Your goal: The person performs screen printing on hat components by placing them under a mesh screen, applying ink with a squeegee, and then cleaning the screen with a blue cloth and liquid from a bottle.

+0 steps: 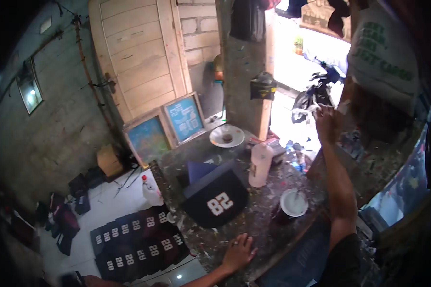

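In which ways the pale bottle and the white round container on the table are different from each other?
The pale bottle is tall and narrow, while the white round container is lower and has a wide round mouth.
The bottle looks slightly pinkish; the container's rim is white.
The container stands nearer to the lower edge of the picture, the bottle farther up.
Both stand on the same dark, stained table.

Grey wall [43,153], left, rough and stained; small pane [29,86] in it shows a bright glow. Pale plank door [134,57] beside bare block wall [196,40]. Dark post [242,81] borders doorway [283,95]; harsh daylight, motorbike [323,86] outside. Floor [84,253]: white glossy tile, one light spot reflected. Counter [266,220] dark, heavily paint-flecked. Room's edges dim.
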A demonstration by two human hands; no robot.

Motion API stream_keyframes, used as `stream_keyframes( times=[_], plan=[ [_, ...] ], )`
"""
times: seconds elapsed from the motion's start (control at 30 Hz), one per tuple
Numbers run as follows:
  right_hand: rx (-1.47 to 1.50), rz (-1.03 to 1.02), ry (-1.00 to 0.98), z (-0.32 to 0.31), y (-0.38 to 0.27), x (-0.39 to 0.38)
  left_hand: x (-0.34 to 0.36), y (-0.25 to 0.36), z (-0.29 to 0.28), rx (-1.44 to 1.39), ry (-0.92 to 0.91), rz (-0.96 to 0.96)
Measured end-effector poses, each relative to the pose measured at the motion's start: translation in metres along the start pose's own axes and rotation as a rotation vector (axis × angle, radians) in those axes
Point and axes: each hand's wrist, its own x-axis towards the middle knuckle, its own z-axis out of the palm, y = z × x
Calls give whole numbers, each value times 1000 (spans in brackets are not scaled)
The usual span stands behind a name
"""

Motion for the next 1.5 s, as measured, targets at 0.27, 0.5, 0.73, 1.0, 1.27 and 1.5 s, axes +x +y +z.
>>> stream_keyframes(
  times=[0.27, 0.5, 0.73, 1.0, 1.27, 1.5],
  plan=[
    [-91, 191, -312, 115, 91, -152, -12, -5, 0, 51, -19, 1],
    [29, 146, -627, 41, 115, -186, -1, 1, 6, -11, -40, -14],
    [129, 597, -346, -284, 32, -258, 5, 10, 4, 16, 0, 27],
    [-619, 1065, -211, -638, -48, -494, 8, -26, -46, -813, 563, 49],
    [-847, 1105, -472, -656, -87, -503, -80, 43, -173, -1048, 185, 61],
    [-810, 1100, -603, -651, -48, -537, -146, 101, -109, -1454, -627, -232]
  ],
)
